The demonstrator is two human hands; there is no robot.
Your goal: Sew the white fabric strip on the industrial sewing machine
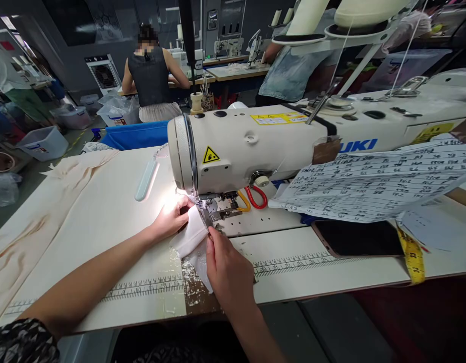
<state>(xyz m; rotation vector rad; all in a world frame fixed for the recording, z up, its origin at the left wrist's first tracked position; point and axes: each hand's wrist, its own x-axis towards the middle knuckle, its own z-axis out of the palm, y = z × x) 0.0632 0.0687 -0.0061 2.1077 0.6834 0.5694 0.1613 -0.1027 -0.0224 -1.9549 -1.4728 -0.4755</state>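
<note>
White fabric (193, 233) lies folded under the needle area of a white sewing machine (233, 146), its lower end hanging toward the table's front edge. Just left of the needle, my left hand (173, 216) pinches the fabric's edge, fingertips close to the lit presser foot. My right hand (229, 267) is closed in front of the machine, gripping a slim metal tool that looks like tweezers (206, 219). The tool points up toward the needle area, over the fabric's right side. Fingers and machine head hide the exact spot where the fabric meets the needle.
Beige fabric (40, 217) covers the table's left side. Behind my left hand lies a pale flat tool (145, 180). Red-handled scissors (257, 197), a handwritten sheet (376, 181), a phone (357, 238) and a yellow tape measure (412, 254) are at right. Other people sit beyond.
</note>
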